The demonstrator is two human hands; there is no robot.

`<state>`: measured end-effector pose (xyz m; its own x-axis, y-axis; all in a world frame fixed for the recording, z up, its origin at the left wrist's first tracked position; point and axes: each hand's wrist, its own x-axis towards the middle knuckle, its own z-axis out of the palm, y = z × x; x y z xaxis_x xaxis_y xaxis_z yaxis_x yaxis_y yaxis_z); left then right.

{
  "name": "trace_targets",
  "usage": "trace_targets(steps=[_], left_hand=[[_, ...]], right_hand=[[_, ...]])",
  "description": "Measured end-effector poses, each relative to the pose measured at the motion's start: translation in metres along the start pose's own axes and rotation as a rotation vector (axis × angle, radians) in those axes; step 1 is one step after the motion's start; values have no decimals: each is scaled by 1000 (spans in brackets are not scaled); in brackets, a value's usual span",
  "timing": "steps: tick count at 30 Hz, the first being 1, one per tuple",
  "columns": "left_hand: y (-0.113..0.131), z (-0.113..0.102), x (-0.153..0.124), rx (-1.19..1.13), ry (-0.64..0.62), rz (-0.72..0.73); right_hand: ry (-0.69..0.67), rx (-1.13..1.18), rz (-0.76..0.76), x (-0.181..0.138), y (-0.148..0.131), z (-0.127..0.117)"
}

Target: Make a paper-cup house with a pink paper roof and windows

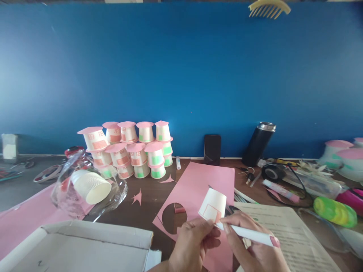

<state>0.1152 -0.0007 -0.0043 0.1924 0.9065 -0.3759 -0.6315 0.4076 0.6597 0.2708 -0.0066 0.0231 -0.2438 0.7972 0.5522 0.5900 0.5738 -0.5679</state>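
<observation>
My left hand (193,241) is closed round an upside-down white paper cup (213,204) with a pink square outline drawn on its side. My right hand (249,245) pinches a white marker with a pink end (249,234), its tip touching the cup's lower rim. Both hands hover over a pink paper sheet (204,181) with a round hole cut in it (172,217). A small pink stub (179,209) lies by the hole.
A pile of finished cup houses with pink roofs (133,149) stands against the blue wall. A sleeve of plain cups in plastic (90,187), an open cardboard box (85,245), a phone (212,149), a black flask (258,143), tape (272,172), glue stick (280,190) and printed paper (295,234) surround me.
</observation>
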Motion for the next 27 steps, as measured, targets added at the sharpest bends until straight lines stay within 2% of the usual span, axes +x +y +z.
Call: trace_targets(steps=[12,27], left_hand=[[-1,-2,1,7,-32,3],[-4,-4,2,-4,-31,-3]], right_hand=[[87,-29,-18,1,2,2],[104,-70,-16,2,12,1]])
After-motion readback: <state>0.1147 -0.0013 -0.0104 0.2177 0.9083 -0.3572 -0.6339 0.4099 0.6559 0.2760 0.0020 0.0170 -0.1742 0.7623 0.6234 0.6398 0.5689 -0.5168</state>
